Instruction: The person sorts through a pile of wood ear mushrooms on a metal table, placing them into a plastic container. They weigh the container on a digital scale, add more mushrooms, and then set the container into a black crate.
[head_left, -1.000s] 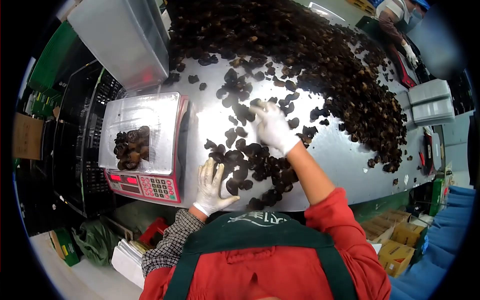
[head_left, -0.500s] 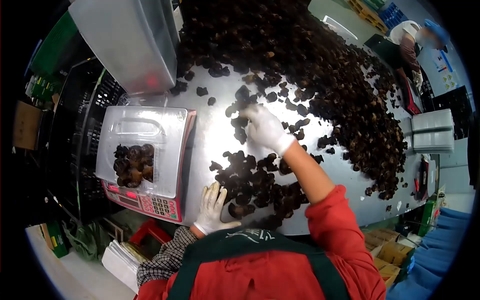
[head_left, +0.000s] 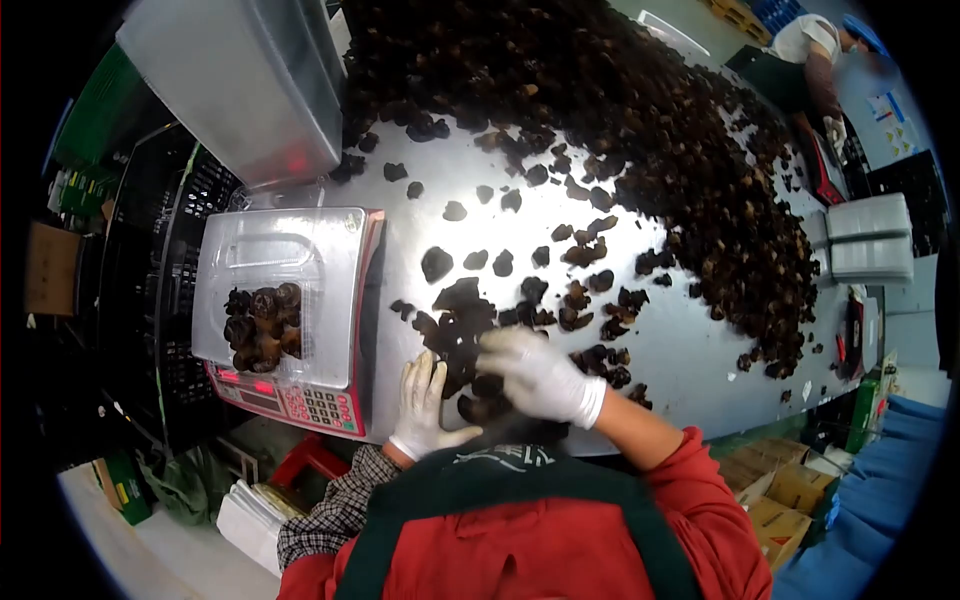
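Dark mushrooms [head_left: 462, 297], too many for counting, lie on one metal table [head_left: 410, 235] between and ahead of two gloved hands: the left hand [head_left: 421, 412] rests open, with thumb stretched out, while the right hand [head_left: 540, 375] bends over them, and I cannot tell whether it grips any. From the left hand, one scale [head_left: 320, 408] carrying one clear box [head_left: 309, 315] of mushrooms stands at ten o'clock, and one large heap [head_left: 620, 130] spreads at one o'clock.

Apron lettering [head_left: 505, 458] illegible, scale digits [head_left: 263, 386] too blurred
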